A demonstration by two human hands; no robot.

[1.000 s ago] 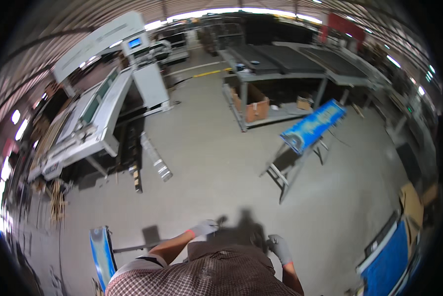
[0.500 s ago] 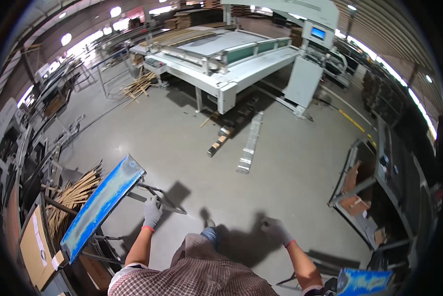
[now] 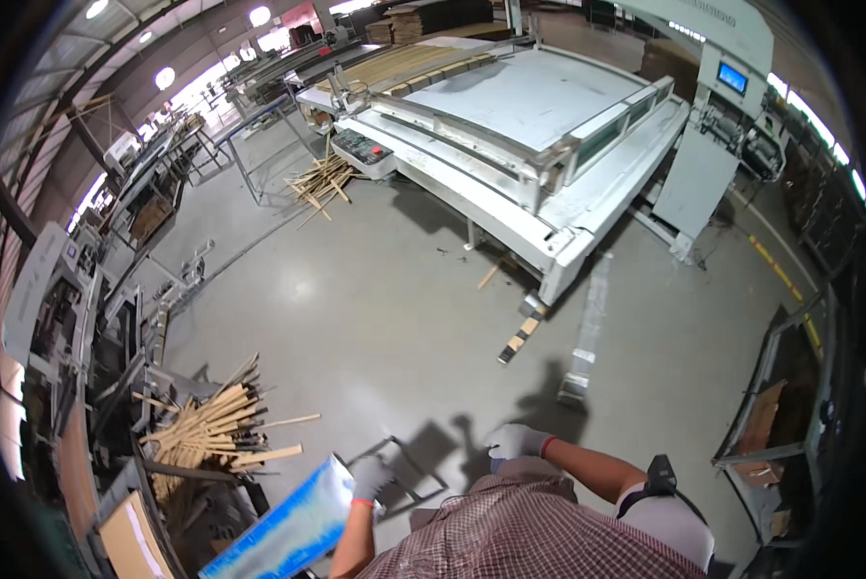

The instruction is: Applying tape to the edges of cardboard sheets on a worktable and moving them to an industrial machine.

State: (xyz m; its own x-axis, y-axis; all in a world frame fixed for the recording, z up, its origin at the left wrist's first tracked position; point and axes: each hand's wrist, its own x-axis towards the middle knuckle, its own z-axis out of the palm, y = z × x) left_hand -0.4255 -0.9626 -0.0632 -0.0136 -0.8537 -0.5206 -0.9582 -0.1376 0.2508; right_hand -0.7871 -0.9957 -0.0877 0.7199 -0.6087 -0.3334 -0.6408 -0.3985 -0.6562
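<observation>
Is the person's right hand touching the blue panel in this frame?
No. The right hand is well apart from the blue panel, which is beside the left hand.

Smooth grey floor (image 3: 356, 299) across the middle of my view, wide white machine table (image 3: 549, 92) on the far side, yellow floor line (image 3: 776, 267) to its right, metal rack frame (image 3: 763, 454) near right, round lights (image 3: 260, 15) glowing far left.
</observation>
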